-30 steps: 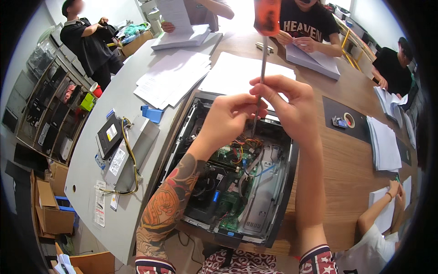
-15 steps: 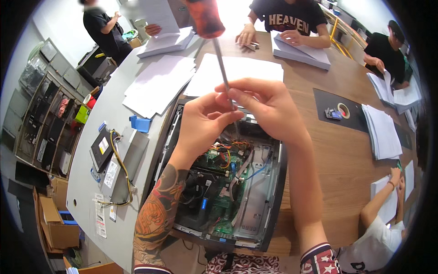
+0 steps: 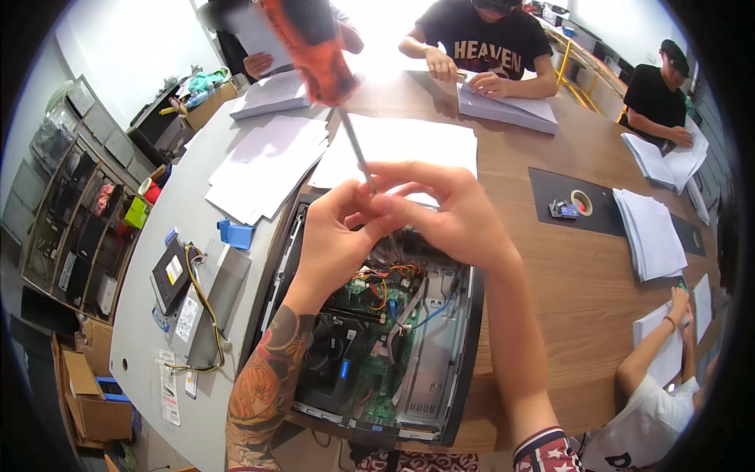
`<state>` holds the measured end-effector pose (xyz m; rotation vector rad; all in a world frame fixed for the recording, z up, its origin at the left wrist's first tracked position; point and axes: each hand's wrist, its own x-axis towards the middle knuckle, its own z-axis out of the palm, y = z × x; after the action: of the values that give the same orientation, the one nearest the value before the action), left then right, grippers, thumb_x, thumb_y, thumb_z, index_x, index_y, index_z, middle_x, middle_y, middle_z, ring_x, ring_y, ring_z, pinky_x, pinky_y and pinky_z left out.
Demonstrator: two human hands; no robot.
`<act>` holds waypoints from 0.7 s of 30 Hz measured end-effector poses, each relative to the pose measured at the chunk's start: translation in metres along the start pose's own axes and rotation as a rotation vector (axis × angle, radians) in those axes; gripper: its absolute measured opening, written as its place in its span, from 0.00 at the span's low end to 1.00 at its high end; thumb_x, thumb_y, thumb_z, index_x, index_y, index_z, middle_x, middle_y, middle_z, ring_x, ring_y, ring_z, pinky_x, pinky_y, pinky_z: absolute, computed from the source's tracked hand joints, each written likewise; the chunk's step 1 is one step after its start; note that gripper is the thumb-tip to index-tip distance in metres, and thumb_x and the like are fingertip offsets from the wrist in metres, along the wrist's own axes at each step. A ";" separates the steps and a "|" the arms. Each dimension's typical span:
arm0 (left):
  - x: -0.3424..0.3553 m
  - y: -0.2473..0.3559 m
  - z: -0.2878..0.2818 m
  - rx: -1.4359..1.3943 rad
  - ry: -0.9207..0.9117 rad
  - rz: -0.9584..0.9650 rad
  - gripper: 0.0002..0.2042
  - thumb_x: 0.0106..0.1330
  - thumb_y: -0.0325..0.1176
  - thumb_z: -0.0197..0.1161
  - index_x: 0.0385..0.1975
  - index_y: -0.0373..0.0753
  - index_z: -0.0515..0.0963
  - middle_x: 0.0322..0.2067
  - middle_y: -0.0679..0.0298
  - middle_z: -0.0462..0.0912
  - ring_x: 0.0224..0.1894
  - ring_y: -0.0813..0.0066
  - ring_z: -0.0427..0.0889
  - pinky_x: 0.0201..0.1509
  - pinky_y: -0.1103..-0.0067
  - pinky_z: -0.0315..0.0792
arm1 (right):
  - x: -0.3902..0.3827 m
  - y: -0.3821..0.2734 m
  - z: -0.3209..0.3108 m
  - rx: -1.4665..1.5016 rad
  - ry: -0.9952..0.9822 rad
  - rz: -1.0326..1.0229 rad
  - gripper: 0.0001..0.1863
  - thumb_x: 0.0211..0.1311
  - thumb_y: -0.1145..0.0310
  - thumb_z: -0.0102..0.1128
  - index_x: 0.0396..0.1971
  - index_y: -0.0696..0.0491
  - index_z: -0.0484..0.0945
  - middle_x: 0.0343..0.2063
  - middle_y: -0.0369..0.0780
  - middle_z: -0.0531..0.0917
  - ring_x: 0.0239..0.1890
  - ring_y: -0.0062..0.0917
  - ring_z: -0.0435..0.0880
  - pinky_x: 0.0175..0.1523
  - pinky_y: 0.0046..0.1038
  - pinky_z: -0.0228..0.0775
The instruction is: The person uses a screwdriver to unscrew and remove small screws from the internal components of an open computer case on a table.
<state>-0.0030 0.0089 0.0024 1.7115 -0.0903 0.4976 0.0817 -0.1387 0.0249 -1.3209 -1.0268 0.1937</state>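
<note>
Both my hands meet above an opened desktop computer case (image 3: 425,370). A screwdriver (image 3: 321,67) with an orange and black handle points upward, its thin shaft running down to my fingertips. My right hand (image 3: 450,206) pinches the lower shaft between thumb and fingers. Close against it, my left hand (image 3: 340,230) has its fingers closed at the screwdriver's tip; whatever they hold is too small to make out. Below them are a green circuit board (image 3: 384,346), a black fan housing (image 3: 326,346), a blue cable (image 3: 434,316) and coloured wires (image 3: 385,293).
Left of the case lie a metal power supply (image 3: 206,303) with a yellow-black cable, a black drive (image 3: 169,274) and a blue plastic piece (image 3: 236,234). Loose paper sheets (image 3: 263,169) lie beyond. A tape roll (image 3: 581,202) is at right. Several people handle paper stacks (image 3: 507,108) around the table.
The view has shifted slightly. The screwdriver has dropped lower and moved left, with my hands still together at its tip. Across the table, a person's hand has moved onto the paper stack.
</note>
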 end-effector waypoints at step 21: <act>0.008 -0.012 0.010 0.090 -0.481 -0.086 0.18 0.66 0.38 0.64 0.48 0.29 0.75 0.41 0.62 0.82 0.47 0.76 0.79 0.52 0.77 0.72 | -0.001 -0.009 -0.020 -0.183 -0.015 -0.198 0.06 0.53 0.72 0.70 0.29 0.58 0.84 0.27 0.38 0.82 0.31 0.22 0.80 0.36 0.24 0.71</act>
<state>0.0112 0.0032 -0.0064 1.8858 -0.3426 0.0179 0.0918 -0.1564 0.0344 -1.3728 -1.2033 -0.0409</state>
